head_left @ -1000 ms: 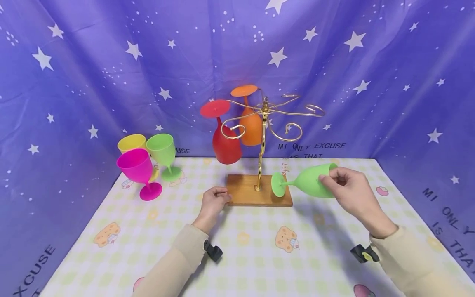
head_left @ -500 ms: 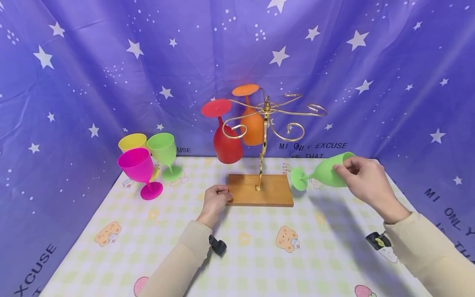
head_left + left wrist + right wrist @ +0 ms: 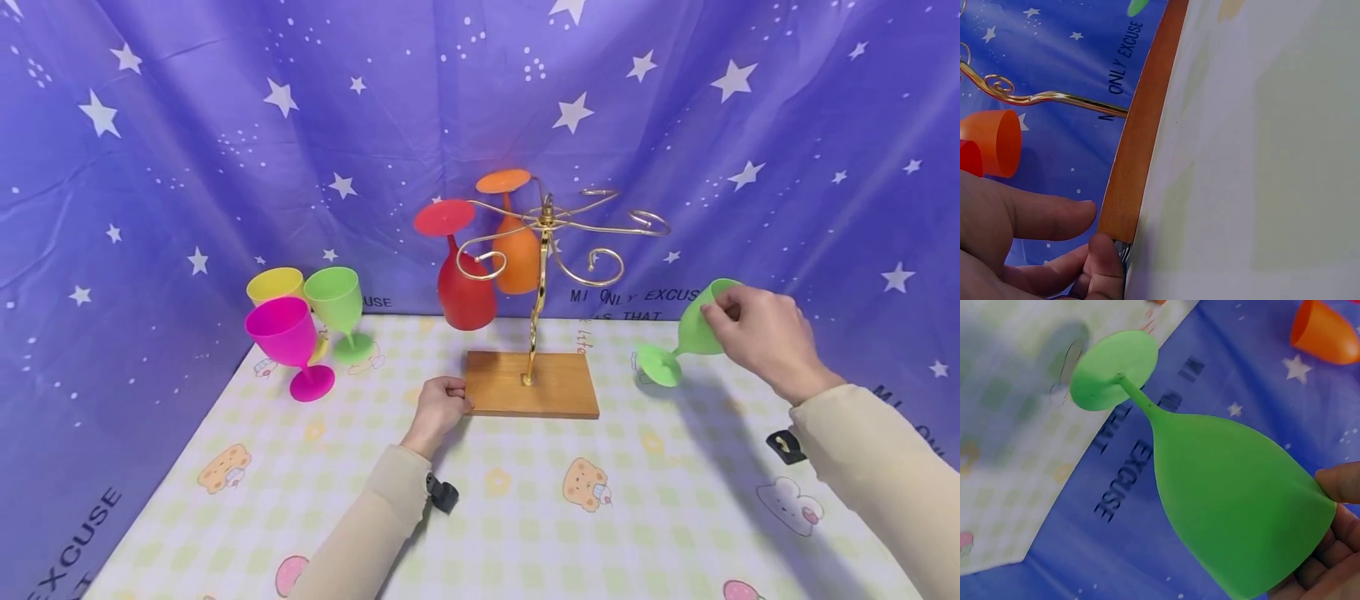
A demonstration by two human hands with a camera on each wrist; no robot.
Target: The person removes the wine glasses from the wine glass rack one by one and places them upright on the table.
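Observation:
My right hand (image 3: 772,337) pinches a green plastic goblet (image 3: 699,325) at its rim, right of the rack. The goblet is tilted, its foot low over the table; in the right wrist view its bowl (image 3: 1229,494) widens toward my thumb and fingers. My left hand (image 3: 438,408) holds the left end of the rack's wooden base (image 3: 532,387), fingertips at its corner in the left wrist view. From the gold rack's curled arms (image 3: 600,225) a red goblet (image 3: 467,292) and an orange goblet (image 3: 517,254) hang upside down on the left side.
A magenta goblet (image 3: 281,333), a yellow goblet (image 3: 273,283) and another green goblet (image 3: 335,296) stand upright in a group at the table's left. A blue star-patterned curtain (image 3: 390,108) rises behind the checked tablecloth (image 3: 375,467) and along both sides.
My right hand has carried the green goblet away from the rack, to the right and a little back, and its foot has tipped downward. The left hand stays at the base.

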